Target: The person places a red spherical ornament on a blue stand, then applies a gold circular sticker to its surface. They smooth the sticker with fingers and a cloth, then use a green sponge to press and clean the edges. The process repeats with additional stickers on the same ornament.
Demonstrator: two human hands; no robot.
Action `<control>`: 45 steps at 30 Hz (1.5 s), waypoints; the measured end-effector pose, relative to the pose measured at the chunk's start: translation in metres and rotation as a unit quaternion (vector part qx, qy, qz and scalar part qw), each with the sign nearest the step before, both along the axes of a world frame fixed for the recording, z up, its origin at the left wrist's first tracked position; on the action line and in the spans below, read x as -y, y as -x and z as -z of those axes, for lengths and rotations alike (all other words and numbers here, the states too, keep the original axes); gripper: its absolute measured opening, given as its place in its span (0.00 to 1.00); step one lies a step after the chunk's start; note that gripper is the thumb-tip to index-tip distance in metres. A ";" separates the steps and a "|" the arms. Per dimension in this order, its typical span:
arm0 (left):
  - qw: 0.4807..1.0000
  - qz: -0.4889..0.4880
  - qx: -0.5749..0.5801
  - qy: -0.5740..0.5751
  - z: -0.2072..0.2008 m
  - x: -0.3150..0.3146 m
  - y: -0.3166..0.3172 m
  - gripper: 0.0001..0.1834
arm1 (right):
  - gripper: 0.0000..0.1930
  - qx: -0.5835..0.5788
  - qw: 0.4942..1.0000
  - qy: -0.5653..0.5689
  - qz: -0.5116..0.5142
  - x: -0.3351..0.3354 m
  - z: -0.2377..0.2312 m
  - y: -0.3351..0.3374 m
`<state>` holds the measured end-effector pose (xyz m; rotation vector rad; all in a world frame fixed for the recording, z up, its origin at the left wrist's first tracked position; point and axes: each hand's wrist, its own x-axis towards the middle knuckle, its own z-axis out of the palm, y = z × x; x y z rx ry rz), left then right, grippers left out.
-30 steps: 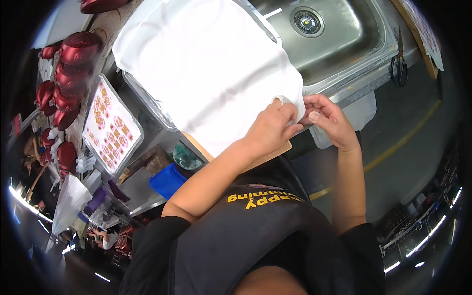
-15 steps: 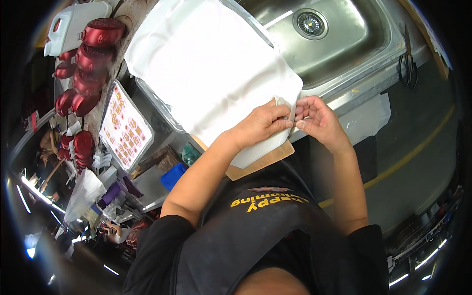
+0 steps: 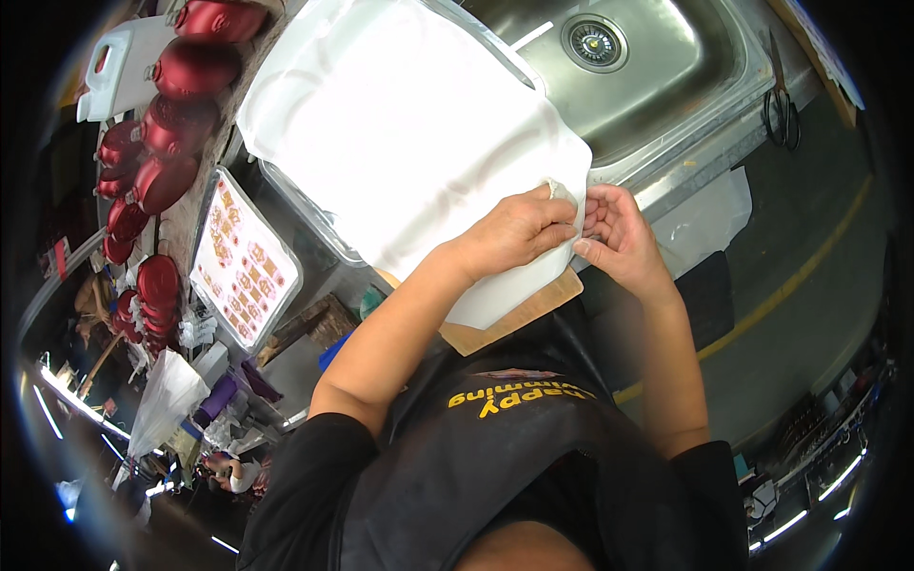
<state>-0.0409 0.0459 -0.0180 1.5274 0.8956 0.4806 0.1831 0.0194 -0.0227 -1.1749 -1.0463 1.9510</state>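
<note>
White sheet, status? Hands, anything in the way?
Left hand curled at right edge of white sheet, grip unclear. Right hand close beside. Sheet's near end overlaps tan board. Left forearm hides part.

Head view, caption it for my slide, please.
Left hand and right hand at the edge of a white sheet beside a steel sink.

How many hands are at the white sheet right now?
2: the left hand, holding a pale wad, over the white sheet near its right edge; the right hand at that edge. Neither is fully hidden.
</note>
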 end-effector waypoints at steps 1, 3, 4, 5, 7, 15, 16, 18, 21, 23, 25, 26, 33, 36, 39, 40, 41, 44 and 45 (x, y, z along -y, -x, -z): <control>1.000 -0.014 -0.016 -0.021 -0.002 0.000 -0.003 0.06 | 0.28 0.020 1.000 -0.016 -0.006 0.001 0.001 0.000; 0.997 -0.021 -0.053 -0.047 -0.005 0.003 -0.008 0.06 | 0.28 0.057 0.998 -0.011 0.017 0.003 0.003 0.000; 0.994 -0.052 -0.072 -0.069 -0.006 0.005 -0.009 0.05 | 0.28 0.075 0.996 0.009 0.045 0.005 0.004 -0.001; 0.989 -0.075 -0.095 -0.087 -0.007 0.006 -0.009 0.05 | 0.27 0.101 0.991 0.038 0.074 0.006 0.004 -0.002; 0.977 -0.117 -0.135 -0.119 -0.013 0.004 0.000 0.04 | 0.26 0.133 0.985 0.017 0.112 0.010 0.005 -0.005; 0.753 -0.202 -0.547 -0.304 -0.108 -0.094 0.151 0.10 | 0.28 0.260 0.960 -0.032 0.101 0.020 0.009 -0.009; 0.717 -0.258 -0.558 -0.330 -0.112 -0.094 0.156 0.14 | 0.28 0.285 0.953 -0.029 0.099 0.020 0.008 -0.010; 0.743 -0.256 -0.529 -0.321 -0.105 -0.078 0.150 0.20 | 0.31 0.360 0.923 -0.103 0.091 0.021 0.004 -0.013; 0.855 -0.170 -0.446 -0.202 -0.058 -0.020 0.112 0.22 | 0.31 0.398 0.902 -0.147 0.084 0.020 -0.003 -0.020; 0.857 -0.140 -0.477 -0.136 -0.030 -0.004 0.110 0.18 | 0.31 0.407 0.897 -0.158 0.069 0.019 -0.008 -0.026; 0.871 -0.149 -0.451 -0.121 -0.018 -0.006 0.120 0.16 | 0.30 0.398 0.898 -0.175 0.069 0.016 -0.013 -0.031; 0.876 -0.133 -0.452 -0.105 -0.019 -0.015 0.131 0.16 | 0.30 0.412 0.893 -0.171 0.067 0.014 -0.014 -0.033; 0.766 -0.326 -0.484 -0.269 -0.069 -0.099 0.215 0.17 | 0.28 0.402 0.891 -0.197 0.078 0.004 -0.021 -0.030; 0.794 -0.248 -0.489 -0.261 -0.040 -0.084 0.207 0.26 | 0.27 0.393 0.888 -0.229 0.071 -0.002 -0.024 -0.017; 0.766 -0.214 -0.550 -0.255 -0.005 -0.072 0.199 0.21 | 0.25 0.380 0.884 -0.267 0.047 -0.010 -0.030 -0.001; 0.759 -0.207 -0.552 -0.276 0.002 -0.074 0.202 0.18 | 0.25 0.382 0.879 -0.283 0.035 -0.012 -0.033 0.003; 0.743 -0.213 -0.556 -0.306 0.005 -0.078 0.206 0.15 | 0.24 0.383 0.874 -0.299 0.023 -0.015 -0.036 0.007; 0.774 -0.155 -0.554 -0.263 -0.008 -0.095 0.222 0.08 | 0.22 0.376 0.871 -0.315 0.005 -0.026 -0.044 0.017; 0.765 -0.191 -0.542 -0.290 -0.019 -0.098 0.228 0.07 | 0.22 0.359 0.878 -0.316 0.003 -0.029 -0.045 0.021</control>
